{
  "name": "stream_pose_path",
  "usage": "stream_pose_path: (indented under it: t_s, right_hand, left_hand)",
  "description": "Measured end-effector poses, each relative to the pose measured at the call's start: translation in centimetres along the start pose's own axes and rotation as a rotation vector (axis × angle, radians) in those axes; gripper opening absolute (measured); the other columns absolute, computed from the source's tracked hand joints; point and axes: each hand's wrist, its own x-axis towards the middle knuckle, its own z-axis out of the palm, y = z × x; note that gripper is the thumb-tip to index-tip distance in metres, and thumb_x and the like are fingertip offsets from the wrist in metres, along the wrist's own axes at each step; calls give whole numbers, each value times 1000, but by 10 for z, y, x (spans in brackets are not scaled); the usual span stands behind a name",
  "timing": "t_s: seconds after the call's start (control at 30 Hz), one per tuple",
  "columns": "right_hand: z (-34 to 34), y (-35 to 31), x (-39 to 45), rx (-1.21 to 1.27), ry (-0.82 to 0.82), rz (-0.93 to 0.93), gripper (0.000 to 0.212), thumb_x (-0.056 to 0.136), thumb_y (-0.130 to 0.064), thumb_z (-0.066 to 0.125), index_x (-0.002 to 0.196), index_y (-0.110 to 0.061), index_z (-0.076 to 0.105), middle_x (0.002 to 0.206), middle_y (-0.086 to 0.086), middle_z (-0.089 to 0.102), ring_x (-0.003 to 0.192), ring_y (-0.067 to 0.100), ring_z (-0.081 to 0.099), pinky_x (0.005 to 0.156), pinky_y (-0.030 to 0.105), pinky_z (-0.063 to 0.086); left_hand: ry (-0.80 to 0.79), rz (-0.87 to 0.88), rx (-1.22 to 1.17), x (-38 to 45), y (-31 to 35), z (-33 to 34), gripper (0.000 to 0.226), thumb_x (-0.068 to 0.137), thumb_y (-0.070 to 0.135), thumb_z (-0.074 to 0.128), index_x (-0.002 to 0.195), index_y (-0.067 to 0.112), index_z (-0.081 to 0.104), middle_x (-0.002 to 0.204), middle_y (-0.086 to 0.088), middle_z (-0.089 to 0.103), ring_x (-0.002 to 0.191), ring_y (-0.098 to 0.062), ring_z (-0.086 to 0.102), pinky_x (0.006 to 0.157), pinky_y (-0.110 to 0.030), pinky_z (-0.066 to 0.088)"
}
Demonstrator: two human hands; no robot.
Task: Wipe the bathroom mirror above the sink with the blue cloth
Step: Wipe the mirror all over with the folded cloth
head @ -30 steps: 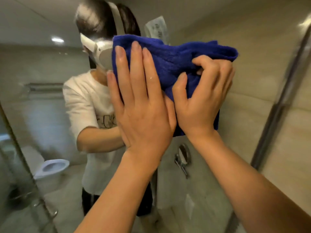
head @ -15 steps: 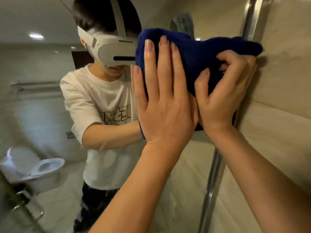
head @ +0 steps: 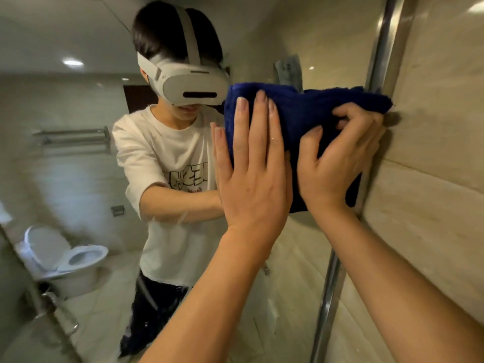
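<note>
Up at the mirror's [head: 86, 179] right edge, the left hand [head: 252, 179] presses flat and the right hand [head: 337, 158] clutches the blue cloth [head: 301, 113], mid-wipe, with streaks below seemingly left.

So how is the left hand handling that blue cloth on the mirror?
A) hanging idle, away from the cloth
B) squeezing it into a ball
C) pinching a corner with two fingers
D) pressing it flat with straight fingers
D: the left hand lies flat with straight fingers on the blue cloth, pressing it to the mirror, while the right hand grips the cloth's other end.
</note>
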Motion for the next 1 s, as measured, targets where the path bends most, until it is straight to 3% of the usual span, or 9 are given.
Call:
stream_pose_path:
  t_s: [0.17,0.33,0.53,0.63,0.83,1.0]
  right_hand:
    - [11,-39,-24,47,-30,0,32,80,-20,55,102,3,59,99,19,56,87,36,54,77,46,42]
    - [20,-78,-48,126,-33,67,29,81,-18,57,102,2,58,99,17,55,87,32,52,81,37,36]
    - [41,-143,-71,207,-57,67,29,80,-19,58,100,2,60,97,17,56,86,32,51,81,38,35]
    - [52,-186,-85,251,-86,63,28,80,-19,60,99,1,63,96,17,57,85,36,54,78,44,38]
    - [75,-279,-122,310,-191,8,21,81,-18,67,99,-6,69,94,14,62,84,34,55,73,43,41]
    - [81,-295,-130,271,-245,-105,19,89,-25,65,103,-11,66,94,12,61,84,30,53,71,43,43]
  left_hand:
    - [28,-14,16,-11,-42,-20,52,99,18,50,146,-1,36,153,-16,35,144,-33,24,118,-54,24]
    - [-8,20,29,-13,-83,-48,54,99,22,44,147,3,28,154,-10,21,146,-32,20,122,-48,10]
    - [17,-6,109,-13,-147,-82,55,99,24,42,147,3,28,154,-9,23,147,-32,20,122,-46,10]
    - [42,-17,149,-12,-188,-105,54,100,25,38,147,0,30,154,-17,31,146,-35,21,122,-46,9]
    - [58,-98,207,-19,-279,-158,55,100,23,34,145,-9,31,153,-27,32,144,-43,19,121,-50,8]
    - [8,-87,232,-17,-314,-180,57,99,24,36,146,-8,31,154,-25,31,145,-41,18,121,-48,4]
